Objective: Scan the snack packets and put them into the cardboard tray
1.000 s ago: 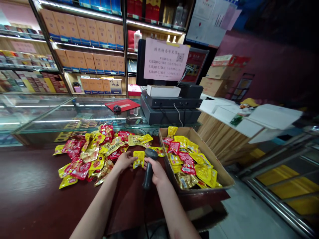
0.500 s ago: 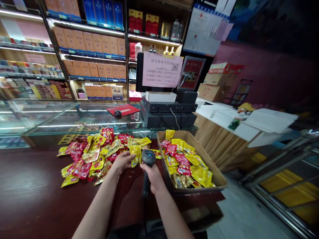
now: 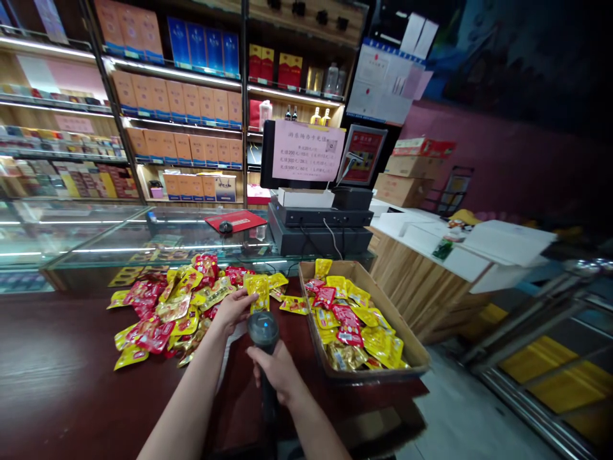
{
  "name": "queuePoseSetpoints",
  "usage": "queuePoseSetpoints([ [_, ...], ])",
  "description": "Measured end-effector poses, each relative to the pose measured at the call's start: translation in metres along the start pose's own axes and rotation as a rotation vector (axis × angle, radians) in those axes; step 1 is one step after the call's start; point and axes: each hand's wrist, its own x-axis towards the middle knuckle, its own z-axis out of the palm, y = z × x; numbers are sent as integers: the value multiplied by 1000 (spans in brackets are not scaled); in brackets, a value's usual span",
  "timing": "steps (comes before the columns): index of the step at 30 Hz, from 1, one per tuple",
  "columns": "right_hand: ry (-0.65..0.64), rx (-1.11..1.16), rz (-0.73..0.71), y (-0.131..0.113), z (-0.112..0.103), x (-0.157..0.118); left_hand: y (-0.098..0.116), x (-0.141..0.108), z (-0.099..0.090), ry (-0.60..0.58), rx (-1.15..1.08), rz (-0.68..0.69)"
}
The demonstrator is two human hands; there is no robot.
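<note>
Yellow packet (image 3: 259,295): held above the counter (image 3: 52,364), between the pile of packets (image 3: 175,305) and the cardboard box (image 3: 417,365).

Head view (1 of 1):

1. Left hand (image 3: 235,310): thumb and fingers pinch the packet at its left edge. This is the nearer of the 2 hands; the packet lies directly to the right of its fingertips.

2. Right hand (image 3: 279,372): fingers wrap the handle of the black scanner (image 3: 263,329). The packet lies beyond this hand, slightly to its left.

3. Alignment: the packet's long axis runs nearly up and down in the view, roughly in line with the scanner handle. The scanner head sits on the near side of the packet and overlaps its lower edge in the view; contact between the 2 cannot be determined.

4. Surroundings: red, yellow and gold packets form the pile at left. Similar packets fill the box at right.
</note>
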Motion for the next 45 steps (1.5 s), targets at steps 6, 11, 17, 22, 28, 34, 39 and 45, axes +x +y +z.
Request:
queuePoseSetpoints([
  [6,22,6,-2,-3,2,0,-6,6,-5,85,10,11],
  [11,17,42,6,-3,2,1,-3,4,-6,52,24,28],
  [17,237,231,-135,-15,-9,9,-1,-3,-9,-55,-24,-38],
  [22,219,458,-81,-29,-26,26,-2,-8,-14,-110,-13,-69],
  [28,-53,673,76,-42,-36,44,6,-13,-21,-248,-144,-179],
  [34,-105,679,91,-48,-38,48,28,-21,-29,-416,-336,-258],
  [39,-75,718,89,-59,-50,40,39,-23,-16,-492,-353,-279],
  [45,104,762,-1,-68,-89,12,41,-32,42,-599,-265,-274],
])
